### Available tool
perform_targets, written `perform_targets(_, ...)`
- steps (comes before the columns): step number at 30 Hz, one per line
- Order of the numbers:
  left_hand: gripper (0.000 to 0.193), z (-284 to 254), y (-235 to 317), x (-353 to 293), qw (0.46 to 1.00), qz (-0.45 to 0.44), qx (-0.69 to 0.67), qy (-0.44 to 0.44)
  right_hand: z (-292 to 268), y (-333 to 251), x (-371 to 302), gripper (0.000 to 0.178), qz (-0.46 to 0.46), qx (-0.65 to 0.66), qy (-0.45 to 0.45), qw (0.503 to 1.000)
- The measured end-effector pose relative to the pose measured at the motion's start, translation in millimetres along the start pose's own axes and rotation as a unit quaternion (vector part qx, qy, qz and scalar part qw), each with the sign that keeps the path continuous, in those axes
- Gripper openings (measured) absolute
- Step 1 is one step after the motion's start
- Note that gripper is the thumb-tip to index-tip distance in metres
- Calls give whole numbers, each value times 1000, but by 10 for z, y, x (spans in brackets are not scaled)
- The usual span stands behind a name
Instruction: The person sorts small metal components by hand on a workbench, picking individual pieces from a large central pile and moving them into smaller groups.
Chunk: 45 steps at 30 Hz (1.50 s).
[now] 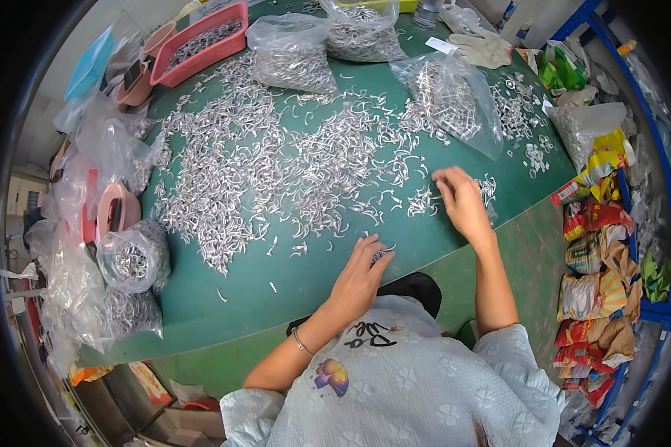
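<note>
Heaps of small curved silvery metal pieces (231, 160) are spread over the green table (306, 287). Near the table's front edge, my left hand (354, 281) is closed, its fingers curled round several of these curved metal pieces (380, 255). My right hand (464, 200) is farther to the right, just above the tabletop. Its fingers are bent and drawn together beside a small pile of metal pieces (423, 202). Whatever its fingertips hold is too small to make out. More pieces (487, 188) lie just right of that hand.
Clear plastic bags of metal parts (294, 56) stand along the far edge, beside a pink tray (205, 45). Another bag (455, 100) lies at the right, near a white glove (482, 48). Filled bags (133, 261) line the left edge. Colourful sacks (593, 290) sit by a blue rack (660, 316).
</note>
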<state>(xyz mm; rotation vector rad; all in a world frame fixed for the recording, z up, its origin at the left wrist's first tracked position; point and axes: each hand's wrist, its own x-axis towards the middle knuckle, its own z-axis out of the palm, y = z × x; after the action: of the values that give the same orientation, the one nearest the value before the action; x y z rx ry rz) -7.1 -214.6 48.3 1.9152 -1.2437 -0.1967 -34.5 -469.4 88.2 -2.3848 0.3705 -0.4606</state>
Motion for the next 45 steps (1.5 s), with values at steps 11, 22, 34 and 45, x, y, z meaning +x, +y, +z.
perform_targets(11, 33, 3, -12, 25, 1000, 4, -7, -8, 409, 62, 415, 8, -98, -33, 12, 995)
perform_targets(22, 32, -17, 28, 39, 1000, -13, -20, -16, 403, -3, 311, 25, -13, -108, -41, 993)
perform_targets(34, 32, -30, 32, 35, 1000, -9, -20, -8, 194, 129, 352, 15, 119, 194, -85, 970)
perform_targets(45, 32, -24, 20, 31, 1000, -7, -21, -5, 90, 159, 476, 12, 65, 70, -106, 990)
